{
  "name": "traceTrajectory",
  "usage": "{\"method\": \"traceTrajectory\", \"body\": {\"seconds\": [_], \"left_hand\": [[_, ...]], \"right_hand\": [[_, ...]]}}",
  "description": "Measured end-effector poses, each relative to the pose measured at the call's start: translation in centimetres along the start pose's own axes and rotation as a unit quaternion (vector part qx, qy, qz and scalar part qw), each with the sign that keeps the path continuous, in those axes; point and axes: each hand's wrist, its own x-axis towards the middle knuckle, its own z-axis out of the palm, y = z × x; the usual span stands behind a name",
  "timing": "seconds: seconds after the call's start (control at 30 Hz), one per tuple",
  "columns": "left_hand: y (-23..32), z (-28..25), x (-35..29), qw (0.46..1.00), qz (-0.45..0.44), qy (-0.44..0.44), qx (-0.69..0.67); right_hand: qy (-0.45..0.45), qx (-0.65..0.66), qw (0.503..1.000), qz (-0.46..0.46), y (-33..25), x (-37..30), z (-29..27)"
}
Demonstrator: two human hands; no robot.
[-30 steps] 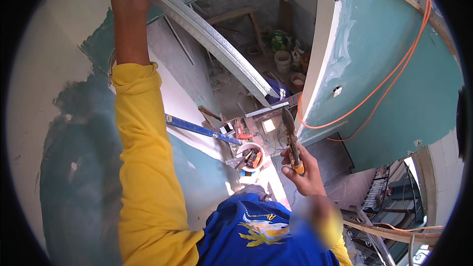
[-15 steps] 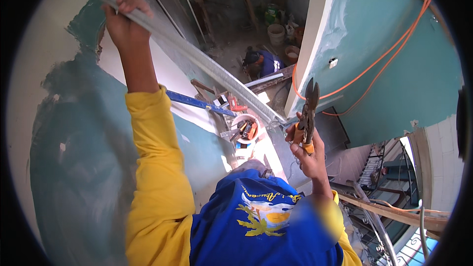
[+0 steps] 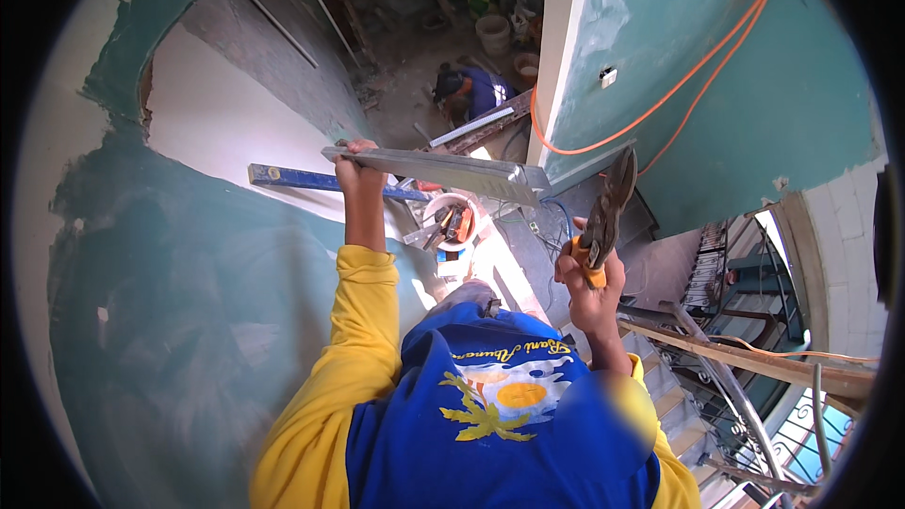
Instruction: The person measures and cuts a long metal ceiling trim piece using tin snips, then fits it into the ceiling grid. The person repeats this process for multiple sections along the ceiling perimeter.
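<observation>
Left of centre in the frame, my left hand (image 3: 360, 170) has its grip wrapped around one end of a grey metal channel (image 3: 452, 172) that reaches across the middle toward the right. I cannot see the palm side, and the channel hides part of the blue spirit level (image 3: 292, 178). Right of centre, my right hand (image 3: 594, 287) has its grip folded around the orange handles of a pair of snips (image 3: 613, 196), blades upward; whether those blades meet, I cannot make out. Tools overlap inside a white bucket (image 3: 456, 247) below the channel, too jumbled for me to sort. At upper middle, a bent person (image 3: 485, 90) is small and dim. For room, I see a narrow gap between the channel's right end and the snips, its depth unclear. A pale wall edge (image 3: 558, 47) and an orange cord (image 3: 681, 108) bound the upper right; a wooden rail (image 3: 754, 358) crosses the lower right.
</observation>
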Motion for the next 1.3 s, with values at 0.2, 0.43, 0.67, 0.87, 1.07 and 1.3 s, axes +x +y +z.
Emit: {"method": "traceTrajectory", "body": {"seconds": [0.2,0.43,0.67,0.87,1.07,1.3], "left_hand": [[-0.8,-1.5,1.9,1.0,-0.01,0.011,-0.002],[-1.5,-0.3,2.5,1.0,-0.022,-0.009,-0.018],[-1.8,0.0,2.5,1.0,0.018,0.0,0.014],[-1.7,0.2,1.1,0.994,0.107,-0.012,-0.005],[-10.9,10.1,-6.2,0.906,0.33,-0.052,0.26],[-21.6,23.9,-11.8,0.301,0.582,-0.358,0.665]], "right_hand": [[-0.031,-0.135,0.983,-0.12,-1.2,1.1,-1.7],[-0.102,-0.191,0.971,-0.097,-2.6,2.7,-2.8],[-0.069,-0.149,0.979,-0.123,-2.4,2.9,-4.0],[-0.091,-0.131,0.987,-0.002,-1.6,2.7,-4.0],[0.064,0.138,0.984,0.089,0.8,2.3,-4.7],[0.206,0.151,0.963,0.086,4.8,5.4,-5.6]]}}
